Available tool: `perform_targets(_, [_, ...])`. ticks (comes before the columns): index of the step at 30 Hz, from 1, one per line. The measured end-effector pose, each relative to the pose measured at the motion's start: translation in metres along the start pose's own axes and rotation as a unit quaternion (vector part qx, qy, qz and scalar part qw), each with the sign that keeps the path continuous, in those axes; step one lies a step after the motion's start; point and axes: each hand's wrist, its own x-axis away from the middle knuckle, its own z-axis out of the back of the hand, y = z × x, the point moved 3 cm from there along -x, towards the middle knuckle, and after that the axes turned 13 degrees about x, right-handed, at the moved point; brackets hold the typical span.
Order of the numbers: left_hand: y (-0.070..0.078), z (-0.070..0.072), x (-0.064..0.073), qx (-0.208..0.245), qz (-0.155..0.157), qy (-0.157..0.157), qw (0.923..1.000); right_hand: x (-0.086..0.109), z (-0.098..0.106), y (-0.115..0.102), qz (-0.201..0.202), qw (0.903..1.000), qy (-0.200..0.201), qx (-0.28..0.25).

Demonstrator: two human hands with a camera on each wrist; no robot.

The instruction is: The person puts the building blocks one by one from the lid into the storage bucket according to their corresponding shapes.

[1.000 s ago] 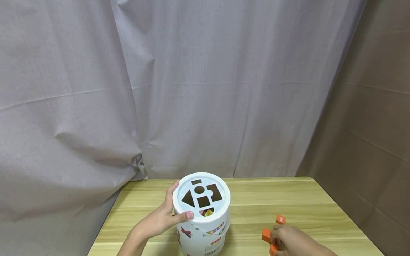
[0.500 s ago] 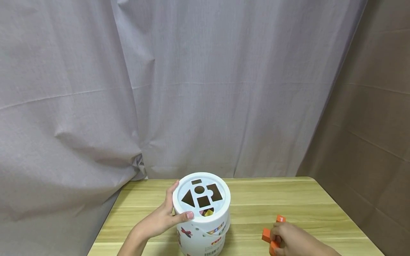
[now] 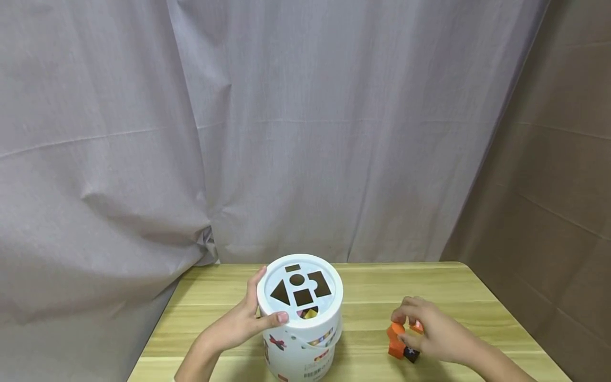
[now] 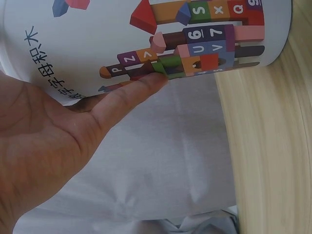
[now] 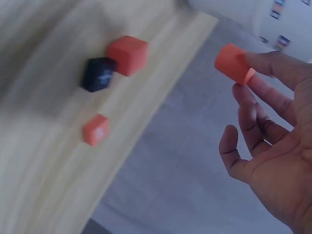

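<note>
A white lidded bucket (image 3: 305,339) with block pictures on its side stands on the table. Its lid (image 3: 281,265) has several cut-out shapes, and coloured blocks show through one hole. My left hand (image 3: 238,326) holds the bucket at its left side, thumb near the front rim; its fingers (image 4: 131,97) lie along the printed wall. Right of the bucket, my right hand (image 3: 439,331) pinches an orange cylinder (image 5: 234,63) between thumb and fingertips. Below it on the table are an orange cube (image 5: 127,54), a black cube (image 5: 98,74) with a white mark and a smaller orange block (image 5: 95,129).
The wood-grain table (image 3: 382,286) ends at the grey curtain (image 3: 286,159) behind. A darker curtain (image 3: 534,212) hangs on the right. The bucket's thin handle (image 3: 329,339) hangs down its front.
My right hand has risen with the orange cylinder, uncovering the black cube and showing more of the orange cube. The left hand and the bucket have stayed in place.
</note>
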Motion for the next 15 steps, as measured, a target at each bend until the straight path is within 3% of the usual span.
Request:
perform_targets(5, [0.001,0.000,0.000,-0.001,-0.002,-0.002,1.0000,-0.018,0.019,-0.011,0.018,0.9972,0.072,0.010])
perform_targets(11, [0.004,-0.001,0.001,-0.003,-0.003,-0.003,1.0000,-0.043,0.036,-0.024,-0.008,0.9949,0.100,0.004])
perform_targets(15, [0.008,-0.001,0.002,-0.003,-0.004,-0.006,1.0000,-0.060,0.047,-0.036,-0.003,0.9928,0.120,-0.003])
